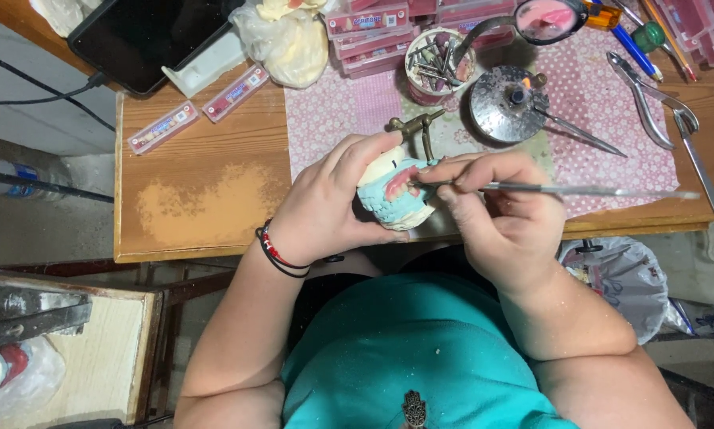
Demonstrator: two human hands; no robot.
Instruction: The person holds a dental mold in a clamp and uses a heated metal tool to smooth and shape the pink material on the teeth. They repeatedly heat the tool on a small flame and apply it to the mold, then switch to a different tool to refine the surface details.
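Here, the left hand [325, 202] is wrapped around a dental cast [395, 195], a pale blue and cream plaster block with pink wax showing on top, held just above the near edge of the wooden table [206, 202]. Its thumb and fingers are clamped on the block's sides. The right hand [500, 210] pinches a slim metal instrument [579, 190] between thumb and fingertips, closed on the shaft, with the tip resting on the pink wax of the cast and the long handle pointing off to the right.

Behind the hands, on a pink patterned cloth [603, 111], stands a round cup [440, 63] packed with upright metal burs and small tools. Just beside it sits a round metal spirit burner [508, 103] with a small flame at its middle. A clear plastic bag [285, 40] farther back holds pale yellowish lumps. Stacked pink flat boxes [369, 32] lie next to the cup; what is inside them cannot be made out. Two long narrow strip boxes [198, 111] lie on the bare wood, near a dark tablet [146, 36]. Pliers [651, 95] rest at the right. Under the table's right end hangs a crumpled bag [619, 278] of waste.
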